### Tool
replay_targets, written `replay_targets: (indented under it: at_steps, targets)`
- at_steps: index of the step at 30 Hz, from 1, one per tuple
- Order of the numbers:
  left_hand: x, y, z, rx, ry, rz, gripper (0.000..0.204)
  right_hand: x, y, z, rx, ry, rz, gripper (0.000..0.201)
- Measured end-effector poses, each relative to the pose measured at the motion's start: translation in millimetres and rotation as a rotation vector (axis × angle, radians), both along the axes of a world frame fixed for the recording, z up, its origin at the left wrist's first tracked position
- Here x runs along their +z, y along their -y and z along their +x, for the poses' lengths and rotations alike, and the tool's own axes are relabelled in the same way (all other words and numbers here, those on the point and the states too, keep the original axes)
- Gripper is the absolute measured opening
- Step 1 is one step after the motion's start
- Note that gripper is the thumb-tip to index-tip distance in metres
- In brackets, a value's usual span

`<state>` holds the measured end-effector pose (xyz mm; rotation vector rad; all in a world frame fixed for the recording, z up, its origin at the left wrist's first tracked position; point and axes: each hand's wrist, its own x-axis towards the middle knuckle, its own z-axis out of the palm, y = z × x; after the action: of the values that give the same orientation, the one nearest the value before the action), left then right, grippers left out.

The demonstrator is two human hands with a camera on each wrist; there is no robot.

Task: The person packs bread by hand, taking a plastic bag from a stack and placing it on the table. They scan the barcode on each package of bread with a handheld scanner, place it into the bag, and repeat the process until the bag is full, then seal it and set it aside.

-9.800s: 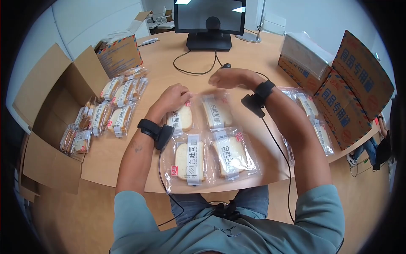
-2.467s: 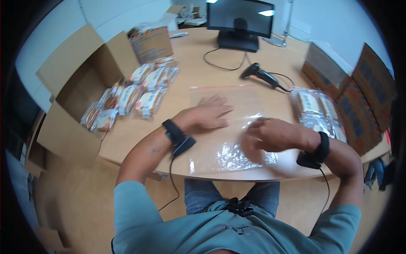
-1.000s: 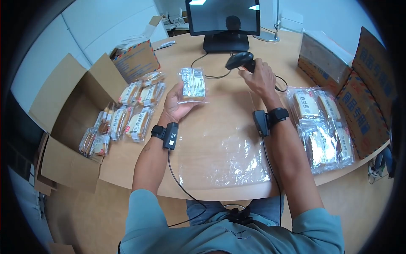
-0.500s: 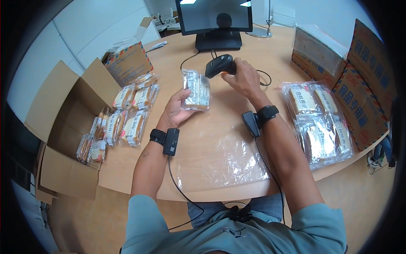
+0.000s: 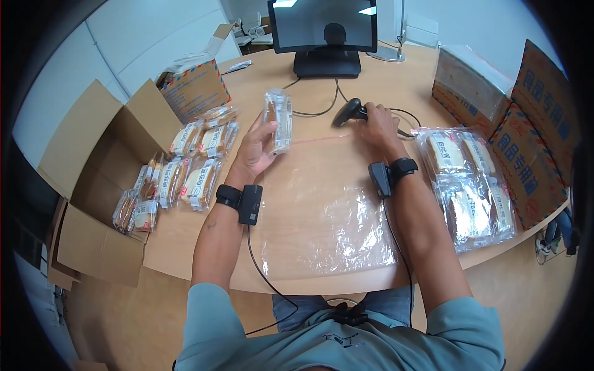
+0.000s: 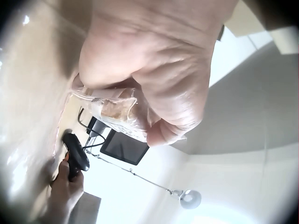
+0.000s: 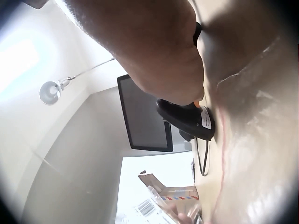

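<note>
Head view: which step, & where's each grip?

"Prob. scanning. Your L hand (image 5: 255, 150) pinches the bread pack (image 5: 283, 123) upright above the table (image 5: 260, 69); your R hand (image 5: 380, 130) is clamped on the scanner (image 5: 350, 112)."

"Next?"

"Prob. scanner down, then bread pack flat on the clear bag (image 5: 325, 226); mind its slick film."

"Surface, room?"

"Wood-look table, glare on bag; monitor (image 5: 325, 31) at back, pale walls (image 5: 154, 31)."

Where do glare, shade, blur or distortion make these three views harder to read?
Head view: glare on the clear bag, table edge bowed, dark corners. Left wrist view: lettering on the bread packet too blurred to read, background washed out. Right wrist view: overexposed patch at left, right hand in shade.
</note>
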<state>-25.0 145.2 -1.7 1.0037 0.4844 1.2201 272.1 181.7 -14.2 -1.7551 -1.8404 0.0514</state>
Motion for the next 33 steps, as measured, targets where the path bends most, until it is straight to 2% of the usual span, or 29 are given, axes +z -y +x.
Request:
replay_targets:
  at_steps: [1, 2, 4, 5, 6, 7, 8, 10, 11, 12, 13, 15, 17, 18, 19, 21, 22, 24, 25, 27, 33]
  targets:
    - [3.8, 1.9, 2.3, 0.084, -0.103, 0.097, 0.062, 0.7, 0.0, -1.2, 0.004, 0.002, -0.001, 0.032]
    - [8.1, 4.4, 2.6, 0.087, -0.102, 0.094, 0.062, 1.0, -0.3, -2.3, -0.026, 0.028, 0.011, 0.033]
    - [13.4, 9.2, 2.1, 0.261, -0.613, 0.128, 0.071, 1.2, -2.2, -4.6, -0.048, 0.056, 0.016, 0.034]
    - [10.3, 6.2, 1.5, 0.265, -0.614, 0.121, 0.071, 2.6, -5.3, -6.2, -0.024, 0.083, 0.172, 0.037]
    - [5.9, 1.3, 2.3, 0.426, -0.758, 0.398, 0.071, 4.4, -8.3, -8.2, -0.001, 0.108, 0.33, 0.039]
    - [3.2, -0.6, 3.5, 0.584, -0.895, 0.683, 0.072, 13.9, -7.9, -14.0, 0.004, 0.106, 0.329, 0.039]
    - [7.8, 6.8, 7.3, 0.588, -0.898, 0.685, 0.072, 31.0, -5.4, -24.5, 0.175, -0.087, 0.225, 0.042]
    - [12.8, 24.3, 15.5, 0.787, -1.268, 0.724, 0.076, 44.7, 4.2, -51.4, 0.47, -0.518, 0.023, 0.048]
    - [10.9, 25.7, 20.3, 0.787, -1.27, 0.727, 0.076, 45.7, 16.3, -66.3, 0.593, -0.759, -0.075, 0.051]
    - [8.2, 26.4, 25.3, 0.828, -1.342, 0.762, 0.077, 47.6, 29.7, -75.6, 0.633, -0.941, -0.232, 0.048]
    - [5.5, 27.3, 27.5, 0.87, -1.414, 0.796, 0.079, 42.3, 27.9, -78.3, 0.634, -0.944, -0.231, 0.048]
    - [3.2, 28.2, 24.1, 0.814, -1.418, 0.843, 0.079, 28.0, 19.5, -85.6, 0.692, -0.877, -0.296, 0.04]
    - [-1.9, 24.3, 12.4, 0.666, -1.209, 0.815, 0.078, 27.6, 23.6, -80.1, 0.661, -0.922, -0.321, 0.035]
    - [-12.5, 11.3, 0.3, 0.812, -1.155, 0.85, 0.063, 21.7, 22.2, -76.7, 0.627, -1.056, -0.342, 0.032]
    - [-10.2, 12.0, -9.5, 0.817, -1.157, 0.844, 0.063, 13.5, 18.8, -72.6, 0.59, -1.19, -0.363, 0.029]
    - [-6.1, 14.8, -23.8, 0.736, -1.064, 0.391, 0.042, -5.8, 7.9, -65.9, 0.587, -1.261, -0.424, 0.023]
    - [-9.3, 16.9, -24.6, 0.74, -1.064, 0.388, 0.042, -9.2, 8.8, -65.4, 0.538, -1.295, -0.42, 0.023]
    - [-19.5, 23.2, -25.0, 0.642, -1.241, 0.459, 0.029, -13.5, 7.7, -63.5, 0.491, -1.32, -0.422, 0.023]
    - [-24.3, 19.6, -27.2, 0.648, -1.234, 0.451, 0.029, -14.1, 6.9, -61.7, 0.506, -1.382, -0.431, 0.023]
    - [-35.3, 11.5, -30.4, 0.593, -1.44, 0.682, 0.028, -16.8, 5.5, -58.5, 0.513, -1.434, -0.452, 0.023]
    - [-40.7, 16.5, -27.3, 0.577, -1.455, 0.758, 0.022, -16.7, 4.1, -54.9, 0.55, -1.545, -0.469, 0.021]
